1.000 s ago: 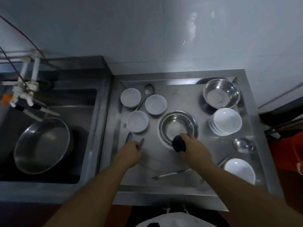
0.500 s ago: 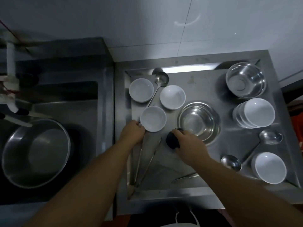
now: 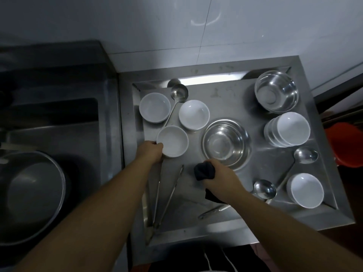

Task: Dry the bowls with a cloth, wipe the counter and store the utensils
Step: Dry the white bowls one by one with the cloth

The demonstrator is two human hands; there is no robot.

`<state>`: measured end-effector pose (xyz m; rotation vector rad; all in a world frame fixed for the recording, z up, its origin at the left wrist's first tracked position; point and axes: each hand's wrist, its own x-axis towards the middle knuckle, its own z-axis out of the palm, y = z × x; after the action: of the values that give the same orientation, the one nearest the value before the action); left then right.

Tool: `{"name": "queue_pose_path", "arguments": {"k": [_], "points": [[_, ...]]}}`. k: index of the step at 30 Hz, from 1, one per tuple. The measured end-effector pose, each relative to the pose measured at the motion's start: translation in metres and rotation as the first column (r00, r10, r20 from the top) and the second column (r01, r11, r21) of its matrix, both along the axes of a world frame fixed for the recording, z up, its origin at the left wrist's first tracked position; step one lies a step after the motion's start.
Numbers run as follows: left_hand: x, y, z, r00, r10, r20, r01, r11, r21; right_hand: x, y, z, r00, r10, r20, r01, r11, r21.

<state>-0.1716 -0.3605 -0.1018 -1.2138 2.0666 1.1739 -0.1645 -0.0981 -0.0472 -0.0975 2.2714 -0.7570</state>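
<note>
My left hand (image 3: 150,153) grips the near-left rim of a small white bowl (image 3: 173,140) on the steel counter (image 3: 225,95). A dark cloth (image 3: 203,171) is bunched in my right hand (image 3: 221,176), just in front of a steel bowl (image 3: 225,142). Two more white bowls (image 3: 154,107) (image 3: 194,114) sit behind, with a ladle (image 3: 178,92) between them. Steel tongs (image 3: 167,195) lie below my left hand. At the right stand a stack of white bowls (image 3: 287,128), a deep steel bowl (image 3: 277,94), two ladles (image 3: 305,155) (image 3: 264,189) and a single white bowl (image 3: 305,190).
A sink (image 3: 59,134) lies to the left, with a large steel basin (image 3: 29,195) in it. The tiled wall (image 3: 176,26) rises behind the counter. A utensil handle (image 3: 214,209) lies near the counter's front edge. Something red (image 3: 347,144) stands beyond the right edge.
My left hand moved from the tongs up to the nearest white bowl and took its rim. My right hand with the cloth stayed by the steel bowl. The camera shifted closer.
</note>
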Motion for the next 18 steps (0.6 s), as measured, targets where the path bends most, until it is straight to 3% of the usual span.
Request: {"name": "queue_pose_path", "arguments": {"k": [3, 5, 8, 9, 11, 14, 16, 18], "points": [[0.005, -0.001, 0.014, 0.985, 0.164, -0.045, -0.160, 0.984, 0.076, 0.002, 0.001, 0.013, 0.949, -0.251, 0.192, 0.279, 0.951, -0.134], [0.010, 0.000, 0.026, 0.960, 0.270, -0.073, -0.258, 0.956, 0.136, 0.001, -0.001, 0.027, 0.825, -0.409, 0.391, 0.519, 0.822, -0.235], [0.024, 0.007, 0.048, 0.923, 0.368, -0.116, -0.332, 0.910, 0.246, -0.009, -0.008, 0.050, 0.635, -0.481, 0.605, 0.726, 0.640, -0.252], [0.030, 0.013, 0.057, 0.908, 0.401, -0.123, -0.356, 0.891, 0.282, -0.013, -0.010, 0.060, 0.623, -0.483, 0.615, 0.739, 0.619, -0.264], [0.042, 0.027, 0.076, 0.861, 0.488, -0.145, -0.411, 0.834, 0.368, -0.020, -0.012, 0.074, 0.761, -0.450, 0.468, 0.627, 0.694, -0.352], [0.057, 0.054, 0.105, 0.781, 0.597, -0.184, -0.451, 0.742, 0.496, -0.028, -0.010, 0.096, 0.974, -0.218, 0.064, 0.224, 0.873, -0.433], [0.066, 0.076, 0.131, 0.737, 0.648, -0.192, -0.446, 0.680, 0.582, -0.032, -0.007, 0.115, 0.981, -0.026, -0.192, -0.053, 0.917, -0.396], [0.074, 0.098, 0.159, 0.713, 0.667, -0.216, -0.398, 0.639, 0.658, -0.034, -0.002, 0.132, 0.925, 0.127, -0.359, -0.260, 0.899, -0.352]]}}
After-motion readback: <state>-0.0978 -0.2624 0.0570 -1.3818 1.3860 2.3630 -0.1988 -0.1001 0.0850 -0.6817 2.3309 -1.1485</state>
